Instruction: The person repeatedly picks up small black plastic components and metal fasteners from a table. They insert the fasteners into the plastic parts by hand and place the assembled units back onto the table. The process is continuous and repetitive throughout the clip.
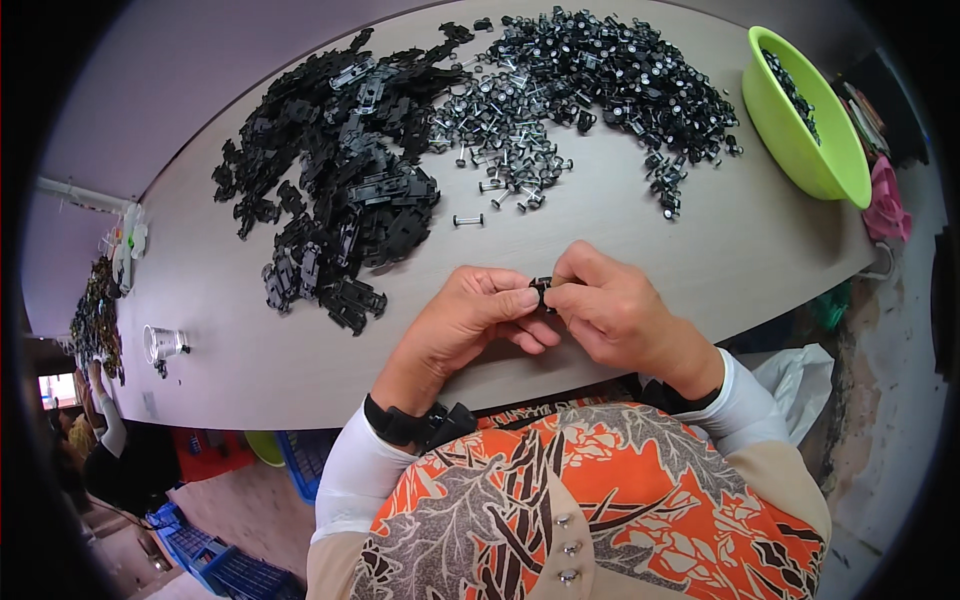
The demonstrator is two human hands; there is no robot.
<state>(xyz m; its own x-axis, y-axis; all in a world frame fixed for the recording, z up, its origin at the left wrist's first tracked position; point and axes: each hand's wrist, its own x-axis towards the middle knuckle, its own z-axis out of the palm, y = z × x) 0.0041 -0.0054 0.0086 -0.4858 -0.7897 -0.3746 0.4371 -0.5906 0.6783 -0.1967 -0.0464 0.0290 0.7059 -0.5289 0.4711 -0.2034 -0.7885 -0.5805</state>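
Over the table's near edge my two hands meet around a small black toy car chassis (541, 286), mostly covered by fingers. My left hand (490, 308) pinches it between thumb and fingers. Closed against its other side are the thumb and fingertips of my right hand (612, 308); whatever lies between them is hidden. Beyond my hands lies a single wheel axle (468, 220) with a small wheel at each end. A heap of black toy car chassis (350, 150) spreads to the left. Farther off are piled silver axles with black wheels (510, 130).
More black wheel sets (630, 70) form a dense heap at the far right. A lime-green basin (840, 160) holding dark parts stands at the table's right end. Left on the table (250, 340) is a clear plastic cup (160, 343). Another person (110, 430) sits at far left, near blue crates (235, 570).
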